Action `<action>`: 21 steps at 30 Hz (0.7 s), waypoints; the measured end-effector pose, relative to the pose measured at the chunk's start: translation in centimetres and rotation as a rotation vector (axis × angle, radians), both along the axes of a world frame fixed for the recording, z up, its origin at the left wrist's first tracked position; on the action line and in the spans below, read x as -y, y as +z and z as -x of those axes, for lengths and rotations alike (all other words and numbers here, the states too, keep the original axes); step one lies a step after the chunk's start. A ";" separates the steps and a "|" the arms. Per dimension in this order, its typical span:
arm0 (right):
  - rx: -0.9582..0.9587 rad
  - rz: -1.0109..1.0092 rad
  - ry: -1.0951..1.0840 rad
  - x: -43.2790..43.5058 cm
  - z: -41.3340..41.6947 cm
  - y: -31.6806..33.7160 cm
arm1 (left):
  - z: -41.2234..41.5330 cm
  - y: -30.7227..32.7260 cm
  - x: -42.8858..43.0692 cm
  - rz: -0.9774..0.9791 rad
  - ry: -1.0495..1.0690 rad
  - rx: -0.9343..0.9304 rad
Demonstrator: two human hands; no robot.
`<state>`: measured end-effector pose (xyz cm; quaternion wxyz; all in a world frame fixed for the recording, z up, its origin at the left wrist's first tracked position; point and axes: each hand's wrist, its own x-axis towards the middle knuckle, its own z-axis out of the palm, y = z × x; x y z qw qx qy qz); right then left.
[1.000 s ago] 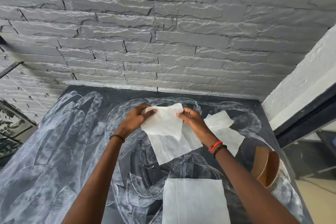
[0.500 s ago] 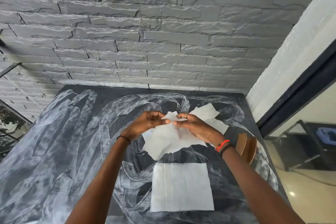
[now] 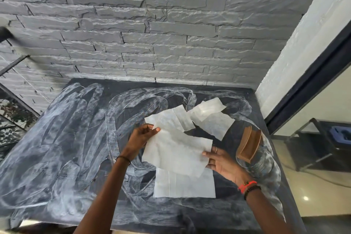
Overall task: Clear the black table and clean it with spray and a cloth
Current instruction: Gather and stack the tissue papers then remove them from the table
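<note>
Thin white paper sheet (image 3: 176,150) held spread above the smeared black worktop (image 3: 57,157), over a second flat white sheet (image 3: 184,186). Fingers of left hand (image 3: 141,138) pinch its upper-left corner; fingers of right hand (image 3: 222,163) clamp its lower-right edge.

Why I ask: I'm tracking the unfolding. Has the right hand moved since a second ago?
Yes. The right hand came toward the person, now beside the brown holder.

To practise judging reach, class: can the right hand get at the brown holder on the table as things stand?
Probably yes: the brown holder stands close beside the right hand, nothing between them, but that hand must first release the white sheet.
</note>
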<state>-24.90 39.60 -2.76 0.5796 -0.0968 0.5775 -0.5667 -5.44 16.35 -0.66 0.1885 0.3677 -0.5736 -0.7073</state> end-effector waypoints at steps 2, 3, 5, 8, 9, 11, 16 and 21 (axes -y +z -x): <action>0.004 -0.024 -0.075 -0.9 -0.4 -0.8 | -0.8 -1.3 -1.0 -0.048 0.051 0.061; -0.007 -0.039 -0.099 -1.4 -0.6 -1.2 | -1.1 -2.2 -1.5 -0.071 0.062 0.094; -0.058 -0.095 -0.161 -1.6 -1.0 -2.1 | -1.6 -3.9 -2.4 -0.092 0.065 0.157; -0.210 -0.235 -0.196 -1.6 -1.1 -3.9 | -2.0 -6.4 -3.4 -0.098 0.047 0.261; -0.269 -0.280 -0.198 -1.5 -1.1 -4.4 | -2.0 -7.2 -3.6 -0.095 0.047 0.292; -0.396 -0.356 -0.189 -1.5 -1.1 -5.0 | -2.0 -8.6 -3.8 -0.085 0.061 0.345; -0.731 -0.425 -0.080 -1.6 -1.7 -5.3 | -1.9 -10.1 -4.3 0.199 0.028 0.472; -0.985 -0.502 0.002 -2.0 -2.1 -6.1 | -1.6 -9.2 -4.6 0.437 -0.066 0.556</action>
